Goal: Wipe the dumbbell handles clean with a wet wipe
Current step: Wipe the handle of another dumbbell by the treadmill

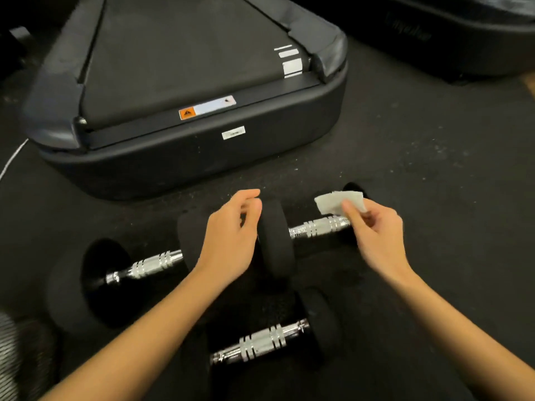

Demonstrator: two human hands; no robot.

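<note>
Three black dumbbells with chrome ribbed handles lie on the dark floor. The right dumbbell's handle (318, 227) runs under my right hand (376, 235), which pinches a white wet wipe (337, 202) just above that handle's far end. My left hand (231, 238) hovers with loosely curled fingers beside the right dumbbell's near weight head (276, 244), holding nothing. The left dumbbell's handle (147, 266) lies to the left of my left wrist. A third dumbbell's handle (260, 341) lies nearest me, between my forearms.
The rear end of a black treadmill (197, 151) stands just beyond the dumbbells. Another dark machine base (451, 39) sits at the top right. A thin white cable (13, 160) crosses the floor at the left. Dark speckled rubber flooring (419, 146) extends to the right.
</note>
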